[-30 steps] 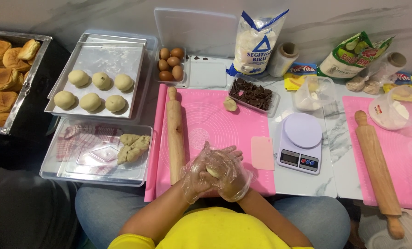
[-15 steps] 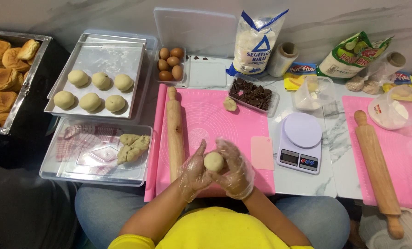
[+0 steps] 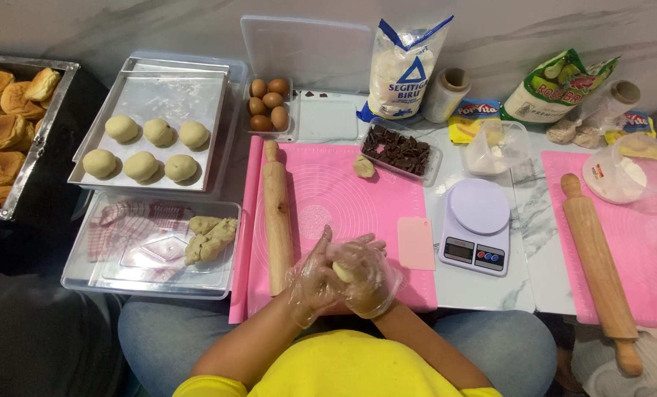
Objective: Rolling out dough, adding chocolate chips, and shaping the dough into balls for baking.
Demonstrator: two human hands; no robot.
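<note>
Both my hands wear clear plastic gloves and are cupped together over the near edge of a pink silicone mat. Between my left hand and my right hand sits a small pale dough ball, mostly covered by my fingers. A wooden rolling pin lies lengthwise on the mat just left of my hands. A small lump of dough rests at the mat's far side. A metal tray at the upper left carries several shaped dough balls.
A clear lidded tub with raw dough sits left of the mat. A white kitchen scale, a pink scraper, a tray of chocolate pieces, eggs, a flour bag, a second rolling pin and baked buns surround it.
My hands opened half a second ago, showing the dough ball, and have closed around it again, the fingers turned over it.
</note>
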